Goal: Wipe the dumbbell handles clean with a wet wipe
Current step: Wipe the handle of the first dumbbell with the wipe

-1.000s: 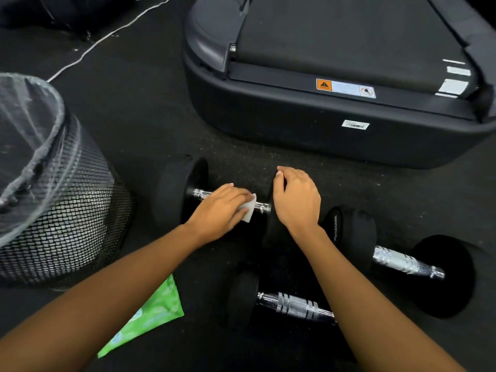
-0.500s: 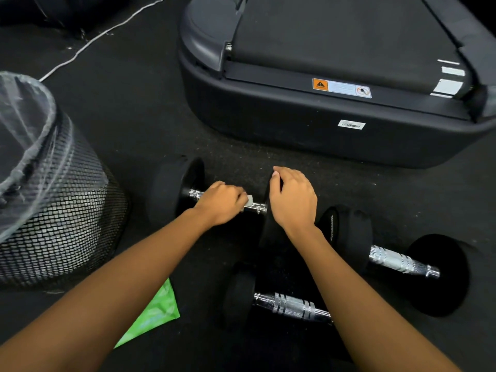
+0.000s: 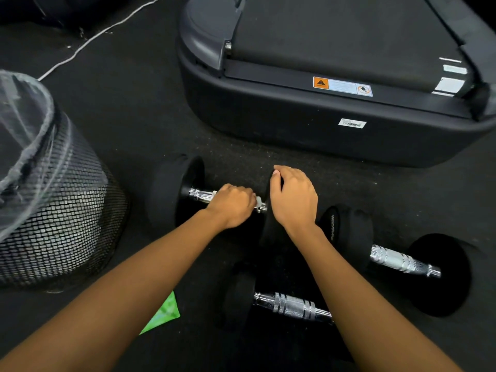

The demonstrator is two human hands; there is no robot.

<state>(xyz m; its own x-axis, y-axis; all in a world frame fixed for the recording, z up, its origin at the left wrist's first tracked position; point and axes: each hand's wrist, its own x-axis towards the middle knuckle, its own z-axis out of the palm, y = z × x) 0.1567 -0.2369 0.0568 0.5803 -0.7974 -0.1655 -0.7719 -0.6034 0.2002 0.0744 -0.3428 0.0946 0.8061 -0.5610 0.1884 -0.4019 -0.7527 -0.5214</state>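
Three black dumbbells with chrome handles lie on the dark floor. My left hand [image 3: 234,204] is curled round the handle [image 3: 200,195] of the far dumbbell, with a white wet wipe [image 3: 258,201] wrapped under the fingers; only a small edge of the wipe shows. My right hand [image 3: 292,197] grips the top of that dumbbell's right weight head [image 3: 268,229]. A second dumbbell [image 3: 397,260] lies to the right. The third dumbbell [image 3: 290,306] lies near me, partly under my right forearm.
A black mesh bin [image 3: 61,216] with a clear liner stands at the left. A green wipe packet [image 3: 163,314] lies on the floor under my left forearm. The treadmill base [image 3: 308,130] fills the far side. A white cable [image 3: 88,41] runs across the floor at the top left.
My left hand has closed round the handle, covering most of the wipe, and has slid slightly to the left along it. My right hand stays on the weight head.
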